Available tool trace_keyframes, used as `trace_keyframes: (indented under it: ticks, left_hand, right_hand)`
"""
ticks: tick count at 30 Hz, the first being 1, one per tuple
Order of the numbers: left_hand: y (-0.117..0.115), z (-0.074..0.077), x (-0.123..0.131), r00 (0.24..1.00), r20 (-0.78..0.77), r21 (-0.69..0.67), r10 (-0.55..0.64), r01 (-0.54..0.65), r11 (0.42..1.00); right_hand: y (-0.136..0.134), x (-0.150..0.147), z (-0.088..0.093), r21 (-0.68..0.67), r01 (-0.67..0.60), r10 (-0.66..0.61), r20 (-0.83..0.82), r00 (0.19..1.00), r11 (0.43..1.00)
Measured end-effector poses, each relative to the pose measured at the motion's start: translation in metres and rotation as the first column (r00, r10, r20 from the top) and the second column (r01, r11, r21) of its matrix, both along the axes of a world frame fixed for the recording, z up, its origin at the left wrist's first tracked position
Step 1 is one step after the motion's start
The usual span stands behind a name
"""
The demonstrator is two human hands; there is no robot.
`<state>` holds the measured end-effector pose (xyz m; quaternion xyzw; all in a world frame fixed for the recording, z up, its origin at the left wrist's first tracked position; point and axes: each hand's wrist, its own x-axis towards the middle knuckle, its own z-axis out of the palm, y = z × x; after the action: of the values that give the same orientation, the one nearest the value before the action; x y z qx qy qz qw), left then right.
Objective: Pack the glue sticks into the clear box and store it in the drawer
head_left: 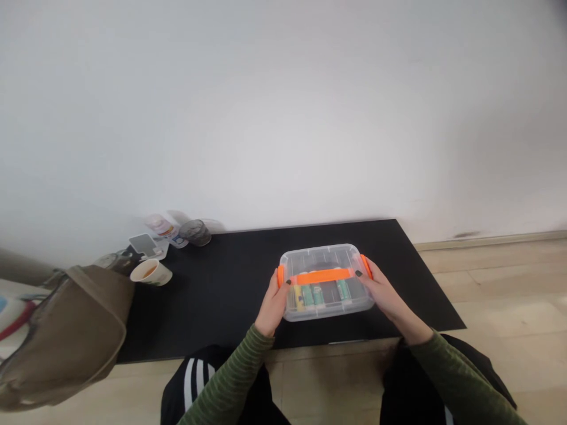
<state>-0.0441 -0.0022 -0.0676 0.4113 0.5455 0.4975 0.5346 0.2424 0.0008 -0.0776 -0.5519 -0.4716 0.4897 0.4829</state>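
Note:
A clear plastic storage box (330,301) with a lid, an orange carrying handle (322,275) and orange side latches is between my hands, over the front right part of the black table. My left hand (273,302) grips its left end, thumb on top near the left latch. At the right end my right hand (384,289) holds it the same way, beside the right latch. Through the clear wall I see several small green-and-white cylinders (317,295) and a yellow item (299,298). A dark shape also shows inside, too blurred to name. The lid appears to be on.
On the black table (212,307), at left, stand a paper cup (153,273) with orange-brown liquid, a dark glass (195,232), a pinkish-white bottle (166,229) and a small white device (144,244). A brown bag (75,330) sits at the left end. A white wall rises behind.

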Motion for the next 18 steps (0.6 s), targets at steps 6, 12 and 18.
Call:
trace_keyframes:
  ticks: [6,12,18]
  left_hand:
    - [-0.001,0.001,0.001,0.998,-0.061,-0.039,0.000,-0.002,0.999]
    - [-0.001,0.000,0.001,1.000,-0.009,-0.015,-0.003,0.003,1.000]
    - [-0.001,0.003,0.004,0.998,0.046,-0.053,0.040,-0.038,0.998]
  right_hand:
    - [-0.002,-0.002,0.011,0.025,-0.029,0.027,0.081,0.996,0.999]
    - [-0.004,-0.005,0.015,-0.026,-0.003,0.009,0.250,0.968,1.000]
    - [-0.005,-0.006,0.011,-0.046,0.032,-0.017,0.296,0.955,0.998]
